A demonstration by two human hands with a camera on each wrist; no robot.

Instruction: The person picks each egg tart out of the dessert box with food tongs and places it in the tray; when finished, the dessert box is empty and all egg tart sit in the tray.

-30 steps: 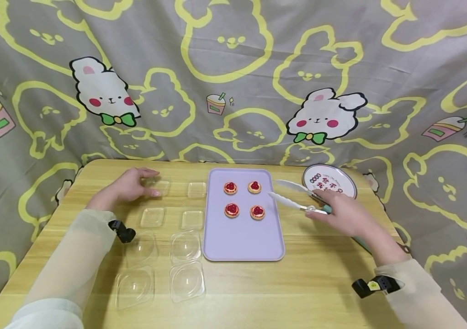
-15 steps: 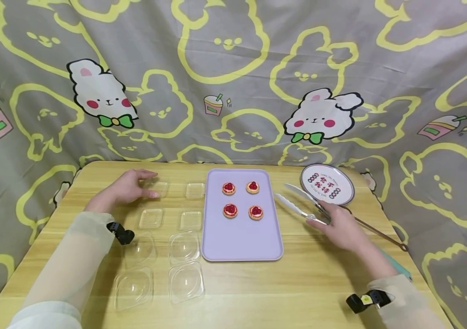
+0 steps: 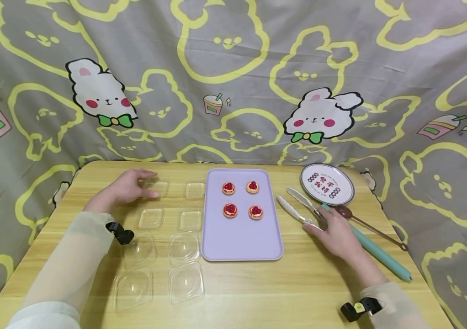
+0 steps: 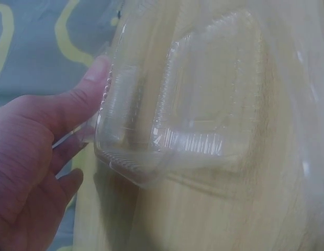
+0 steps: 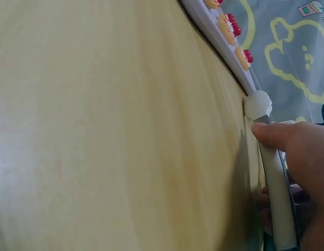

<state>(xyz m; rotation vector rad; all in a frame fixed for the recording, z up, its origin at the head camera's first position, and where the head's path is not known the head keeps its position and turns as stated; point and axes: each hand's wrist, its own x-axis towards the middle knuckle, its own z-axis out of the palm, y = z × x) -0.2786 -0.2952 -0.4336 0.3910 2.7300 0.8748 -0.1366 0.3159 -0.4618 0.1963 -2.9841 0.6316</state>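
My left hand point(image 3: 131, 186) is at the far left of the table, its thumb and fingers on either side of the edge of a clear plastic box point(image 4: 203, 141). In the left wrist view the thumb lies along the box's ridged wall; the box partly hides the fingers. To the right of the lilac tray point(image 3: 243, 242), my right hand point(image 3: 340, 232) grips a pair of tongs point(image 3: 291, 210) with pale tips. Their tips are spread apart, pointing at the tray, with nothing between them. Several small tarts point(image 3: 256, 212) with red topping lie on the tray.
More clear plastic boxes point(image 3: 191, 220) and lid-like pieces point(image 3: 186, 283) stand in rows left of the tray. A printed plate point(image 3: 327, 184), a brown long-handled spoon point(image 3: 375, 227) and a teal rod point(image 3: 385, 259) lie at the right. A patterned curtain point(image 3: 233, 91) hangs behind.
My right hand has drawn the tongs away from the tray, toward me, uncovering the plate, the spoon and the teal rod. The left hand stays in place.
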